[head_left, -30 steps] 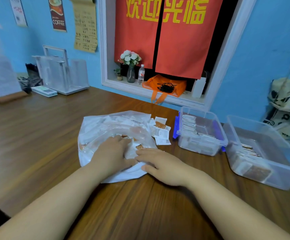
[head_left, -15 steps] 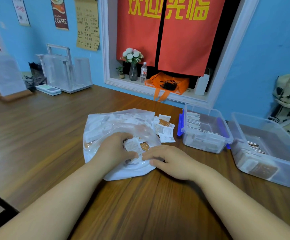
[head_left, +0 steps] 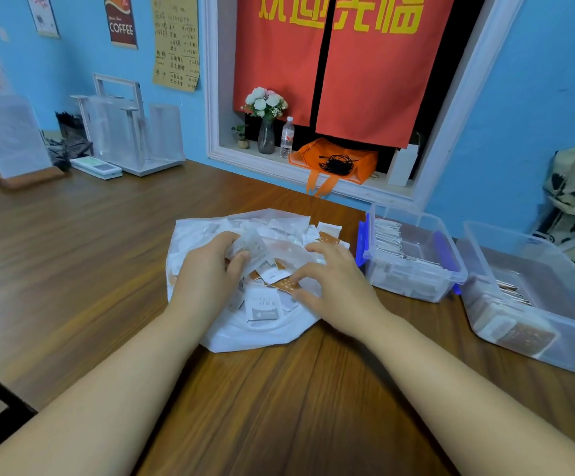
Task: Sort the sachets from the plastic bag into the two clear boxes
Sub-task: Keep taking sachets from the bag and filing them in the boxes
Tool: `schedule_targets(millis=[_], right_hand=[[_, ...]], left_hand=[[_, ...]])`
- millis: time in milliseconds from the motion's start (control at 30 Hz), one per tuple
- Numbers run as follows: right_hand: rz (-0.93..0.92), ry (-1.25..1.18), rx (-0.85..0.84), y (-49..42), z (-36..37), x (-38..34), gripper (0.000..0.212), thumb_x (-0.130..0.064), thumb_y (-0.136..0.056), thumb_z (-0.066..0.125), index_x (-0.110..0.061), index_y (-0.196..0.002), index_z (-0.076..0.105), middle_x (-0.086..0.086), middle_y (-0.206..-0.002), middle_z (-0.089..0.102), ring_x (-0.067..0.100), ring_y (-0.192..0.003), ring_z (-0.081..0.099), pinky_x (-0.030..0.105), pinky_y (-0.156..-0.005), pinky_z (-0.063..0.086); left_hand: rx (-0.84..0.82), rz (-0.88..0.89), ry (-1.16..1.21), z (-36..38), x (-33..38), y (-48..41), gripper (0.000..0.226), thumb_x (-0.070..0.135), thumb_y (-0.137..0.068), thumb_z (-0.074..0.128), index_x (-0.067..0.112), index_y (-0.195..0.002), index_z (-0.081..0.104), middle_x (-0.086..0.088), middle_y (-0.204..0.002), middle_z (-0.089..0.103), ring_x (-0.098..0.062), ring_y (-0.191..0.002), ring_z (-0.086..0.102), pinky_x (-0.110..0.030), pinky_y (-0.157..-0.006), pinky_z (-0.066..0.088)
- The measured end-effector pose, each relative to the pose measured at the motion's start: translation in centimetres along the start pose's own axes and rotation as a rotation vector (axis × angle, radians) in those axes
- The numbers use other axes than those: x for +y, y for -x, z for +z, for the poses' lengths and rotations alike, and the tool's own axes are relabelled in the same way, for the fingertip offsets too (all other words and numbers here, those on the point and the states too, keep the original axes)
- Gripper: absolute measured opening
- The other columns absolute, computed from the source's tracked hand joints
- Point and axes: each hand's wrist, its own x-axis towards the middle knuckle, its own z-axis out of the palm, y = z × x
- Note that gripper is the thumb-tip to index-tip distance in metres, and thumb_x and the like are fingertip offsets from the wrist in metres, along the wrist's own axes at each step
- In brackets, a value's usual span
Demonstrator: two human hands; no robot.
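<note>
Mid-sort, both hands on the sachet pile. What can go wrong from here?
1. The left hand grips several white sachets loosely bunched; some may slip back.
2. Brown sachets lie mixed among them under the right hand, so one might land in the wrong clear box.
3. Loose sachets beyond the plastic bag may be missed.

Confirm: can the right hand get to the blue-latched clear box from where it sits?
Probably yes. The right hand rests on sachets in the plastic bag, just beside the blue-latched clear box. The box's top is open and nothing stands between them.
</note>
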Motion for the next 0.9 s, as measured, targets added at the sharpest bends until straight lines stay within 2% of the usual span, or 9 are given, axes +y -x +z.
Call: schedule_targets(millis=[67, 133, 267, 367, 467, 567, 700, 767, 900], right_hand=[[0.080, -0.023, -0.155, -0.6, 0.2, 0.2, 0.037, -0.047, -0.088, 0.058, -0.030, -0.120, 0.060, -0.005, -0.145, 0.032, 0.017, -0.130, 0.036, 0.036, -0.101, 0.039], [0.103, -0.005, -0.205, -1.3, 0.2, 0.2, 0.045, -0.052, -0.083, 0.061, -0.029, -0.123, 0.059, -0.005, -0.138, 0.039, 0.015, -0.120, 0.046, 0.034, -0.094, 0.043], [0.081, 0.076, -0.174, -2.4, -0.4, -0.3, 0.041, -0.051, -0.080, 0.065, -0.028, -0.115, 0.064, -0.005, -0.121, 0.051, 0.015, -0.110, 0.050, 0.032, -0.086, 0.045], [0.001, 0.160, -0.134, -2.3, -0.1, -0.5, 0.028, -0.041, -0.090, 0.055, -0.027, -0.111, 0.067, -0.004, -0.114, 0.056, 0.018, -0.105, 0.054, 0.034, -0.082, 0.048], [-0.071, 0.159, -0.025, -1.7, 0.8, -0.1, 0.026, -0.030, -0.095, 0.049, -0.022, -0.109, 0.069, -0.001, -0.117, 0.053, 0.020, -0.107, 0.052, 0.030, -0.074, 0.047], [-0.139, 0.067, 0.122, -1.2, 0.9, 0.6, 0.018, -0.024, -0.091, 0.057, -0.017, -0.096, 0.073, 0.002, -0.129, 0.047, 0.019, -0.120, 0.043, 0.034, -0.075, 0.049], [-0.233, -0.127, 0.307, -0.6, -0.4, 1.0, 0.005, -0.021, -0.086, 0.063, -0.017, -0.084, 0.066, -0.003, -0.115, 0.050, 0.008, -0.112, 0.040, 0.026, -0.081, 0.045], [-0.183, -0.270, 0.280, -0.3, -1.5, 0.6, 0.005, -0.019, -0.089, 0.061, -0.020, -0.084, 0.062, -0.011, -0.100, 0.052, 0.001, -0.096, 0.045, 0.016, -0.079, 0.040], [0.026, -0.525, 0.127, -0.4, -2.6, -0.6, 0.014, -0.019, -0.089, 0.061, -0.027, -0.078, 0.060, -0.001, -0.078, 0.063, 0.008, -0.067, 0.055, 0.021, -0.063, 0.046]], left_hand=[[-0.005, 0.005, -0.017, 0.2, -0.2, -0.1, 0.018, 0.022, -0.095, 0.051, 0.020, -0.110, 0.059, 0.000, -0.076, 0.065, -0.014, -0.074, 0.059, -0.021, -0.058, 0.039], [-0.012, 0.000, -0.023, 0.3, -0.4, -0.1, 0.021, 0.022, -0.095, 0.051, 0.019, -0.114, 0.059, 0.001, -0.079, 0.066, -0.013, -0.075, 0.059, -0.016, -0.054, 0.034], [-0.036, 0.010, -0.019, 0.5, -0.6, -0.1, 0.024, 0.022, -0.094, 0.052, 0.017, -0.116, 0.059, -0.001, -0.087, 0.069, -0.017, -0.083, 0.062, -0.018, -0.060, 0.037], [-0.047, 0.024, -0.029, 0.6, -0.7, -0.1, 0.023, 0.023, -0.094, 0.052, 0.018, -0.116, 0.059, 0.000, -0.088, 0.068, -0.016, -0.081, 0.061, -0.013, -0.060, 0.036], [-0.032, 0.030, -0.022, 0.5, -0.7, 0.0, 0.023, 0.021, -0.094, 0.052, 0.017, -0.115, 0.060, 0.000, -0.085, 0.067, -0.016, -0.079, 0.060, -0.009, -0.060, 0.036], [0.003, 0.038, 0.008, 0.3, -0.4, 0.1, 0.023, 0.021, -0.094, 0.053, 0.016, -0.115, 0.060, -0.001, -0.085, 0.066, -0.015, -0.078, 0.058, -0.008, -0.058, 0.035], [0.037, 0.027, 0.064, 0.1, -0.1, 0.3, 0.027, 0.024, -0.094, 0.051, 0.017, -0.119, 0.058, -0.003, -0.090, 0.068, -0.014, -0.077, 0.059, -0.021, -0.063, 0.039], [0.026, 0.008, 0.117, 0.0, 0.1, 0.4, 0.024, 0.025, -0.095, 0.050, 0.017, -0.116, 0.059, -0.001, -0.086, 0.067, -0.012, -0.072, 0.061, -0.021, -0.064, 0.043], [-0.095, -0.110, 0.386, 0.1, 0.5, 0.4, 0.021, 0.025, -0.097, 0.047, 0.019, -0.110, 0.062, 0.000, -0.087, 0.070, -0.011, -0.072, 0.069, -0.034, -0.081, 0.055]])
